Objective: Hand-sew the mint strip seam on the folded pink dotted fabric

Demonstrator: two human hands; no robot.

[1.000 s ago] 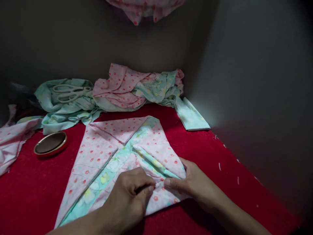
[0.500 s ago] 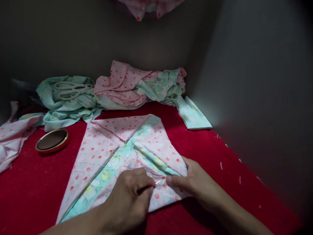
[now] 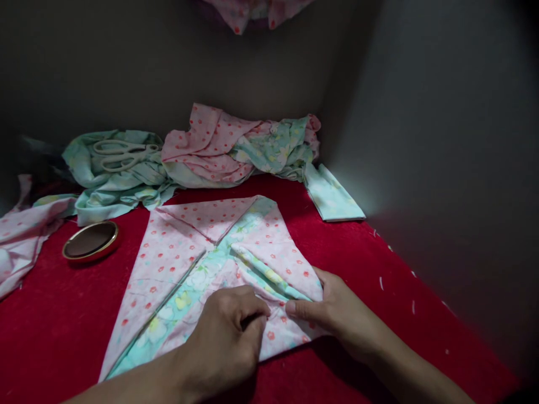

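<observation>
Both hands are working on the folded fabric piece, a pink dotted cloth with a mint floral lining, which is lying flat in the middle of the red desk. The left hand is curling closed, thumb and forefinger pinching something small at the fold; whether that is a needle cannot be told at this moment. The right hand is lying on the near right corner of the piece, its fingers pinching the pleated edge and pressing it down just beside the left fingertips. Judging by this posture, the step in hand is the securing or stitching of the pleat where the two flaps are meeting. The next move is calling for a steady hold on the fold, so that the layers are not slipping apart. Loose fabric scraps are piling at the back, with scissors resting on them, and a round gold-rimmed tin is sitting to the left.
</observation>
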